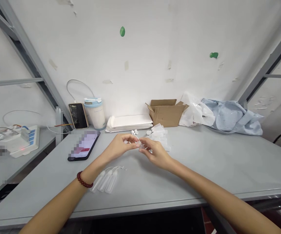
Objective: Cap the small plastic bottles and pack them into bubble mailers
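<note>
My left hand [124, 143] and my right hand [157, 152] meet over the middle of the table. Between their fingertips is a small translucent plastic bottle [141, 146], largely covered by the fingers; both hands are closed on it. Just beyond the fingers lie small white caps [134, 132]. Behind my right hand is a pile of translucent bottles [159, 131], partly hidden by that hand. Beside my left forearm, which wears a dark red bead bracelet, three translucent bottles with thin curved white tubes [109, 182] lie side by side.
On the grey table [203, 162], a phone [84, 146] lies at left. Along the wall stand another phone [78, 115], a cup [95, 113], a white paper stack [130, 123], an open cardboard box [167, 113], a plastic bag [195, 112] and a blue bundle [230, 115].
</note>
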